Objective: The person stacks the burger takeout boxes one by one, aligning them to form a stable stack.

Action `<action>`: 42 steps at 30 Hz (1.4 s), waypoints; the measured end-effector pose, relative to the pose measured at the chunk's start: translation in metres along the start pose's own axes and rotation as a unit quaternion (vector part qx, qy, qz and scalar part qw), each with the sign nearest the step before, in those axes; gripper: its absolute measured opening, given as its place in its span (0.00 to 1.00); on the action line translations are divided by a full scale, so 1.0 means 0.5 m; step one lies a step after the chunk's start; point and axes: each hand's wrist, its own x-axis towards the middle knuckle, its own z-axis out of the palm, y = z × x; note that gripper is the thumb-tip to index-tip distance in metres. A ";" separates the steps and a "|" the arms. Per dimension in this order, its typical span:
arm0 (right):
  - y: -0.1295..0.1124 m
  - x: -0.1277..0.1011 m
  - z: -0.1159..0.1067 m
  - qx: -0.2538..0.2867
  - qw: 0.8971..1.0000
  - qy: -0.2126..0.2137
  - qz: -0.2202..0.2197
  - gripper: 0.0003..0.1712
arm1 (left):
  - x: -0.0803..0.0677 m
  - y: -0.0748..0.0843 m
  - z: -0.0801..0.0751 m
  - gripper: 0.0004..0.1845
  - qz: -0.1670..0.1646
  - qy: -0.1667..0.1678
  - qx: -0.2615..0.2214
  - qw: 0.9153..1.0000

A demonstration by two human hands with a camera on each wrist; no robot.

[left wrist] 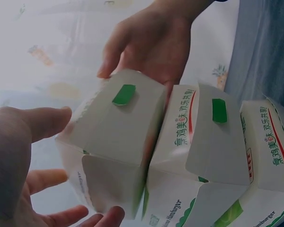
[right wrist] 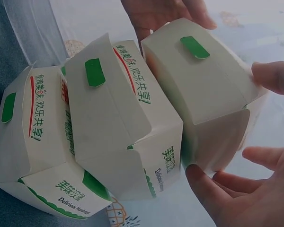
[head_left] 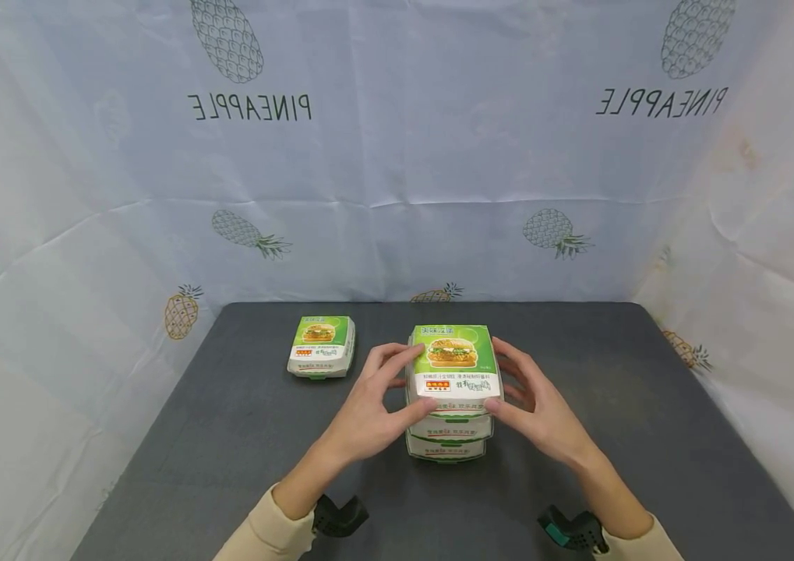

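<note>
Mat (head_left: 242, 436) dark, carries all | stack (head_left: 449, 440) of 2 burger boxes at centre, flat so it bears load | top box (head_left: 454, 360) sits on stack, squared up | your left hand (head_left: 375, 409) & right hand (head_left: 537, 405) flank it, fingers loosely curved at its sides, thumbs on front edge to steady | spare box (head_left: 322, 347) well apart, far-left.

Soft, even light, faint shadows (wrist views close, slightly blurred).

Dark grey table (head_left: 242, 436), stack of burger boxes (head_left: 449, 436) at centre, single burger box (head_left: 322, 347) left
</note>
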 end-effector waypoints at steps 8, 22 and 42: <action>-0.010 0.002 -0.003 -0.014 1.000 0.011 0.000 0.46 | -0.001 0.000 -0.025 0.36 0.004 0.004 0.012 1.000; -0.017 0.001 -0.007 -0.032 0.999 0.015 0.003 0.47 | 0.008 -0.067 -0.100 0.21 0.013 0.105 0.108 0.989; -0.013 0.005 -0.003 -0.042 0.999 0.013 0.001 0.47 | 0.006 -0.230 -0.216 0.34 -0.134 0.092 0.232 0.959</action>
